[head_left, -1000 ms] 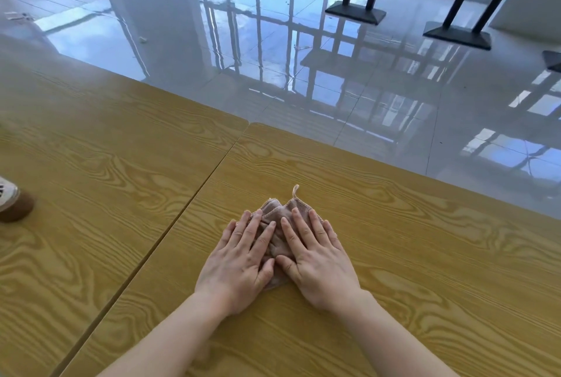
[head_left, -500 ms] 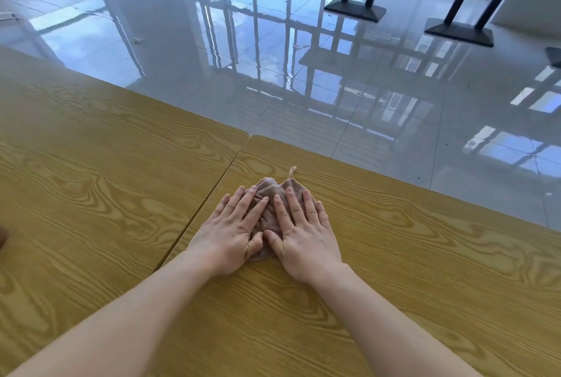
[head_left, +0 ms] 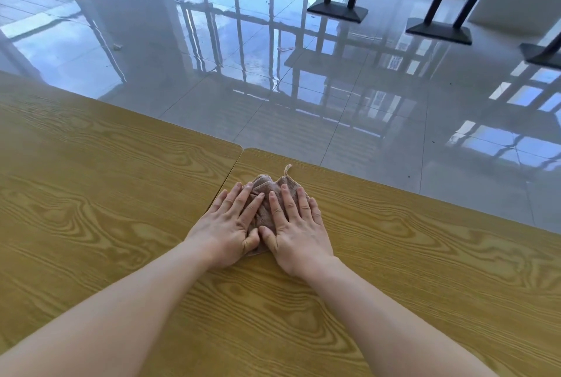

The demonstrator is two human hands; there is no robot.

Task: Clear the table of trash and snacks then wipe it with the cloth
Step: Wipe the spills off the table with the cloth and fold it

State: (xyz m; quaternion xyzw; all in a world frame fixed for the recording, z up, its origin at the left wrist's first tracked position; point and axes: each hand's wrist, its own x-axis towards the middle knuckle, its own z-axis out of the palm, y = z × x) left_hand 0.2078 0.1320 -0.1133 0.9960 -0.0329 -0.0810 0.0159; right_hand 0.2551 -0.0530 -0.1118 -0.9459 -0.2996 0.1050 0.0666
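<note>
A small brownish-pink cloth (head_left: 266, 194) with a hanging loop lies on the wooden table (head_left: 425, 255), close to its far edge and beside the seam between two tabletops. My left hand (head_left: 229, 226) and my right hand (head_left: 296, 229) press flat on the cloth side by side, fingers spread and pointing away from me. Most of the cloth is hidden under the palms; only its far part and a strip between the hands show. No trash or snacks are in view.
The table's far edge (head_left: 394, 185) runs just beyond the cloth, with shiny tiled floor (head_left: 303, 88) past it. Black table bases (head_left: 337, 10) stand at the back right. A seam (head_left: 226, 177) splits the two tabletops.
Both hands have pushed the cloth away from me, toward the table's far edge. A dark object at the left edge a second ago is out of view.
</note>
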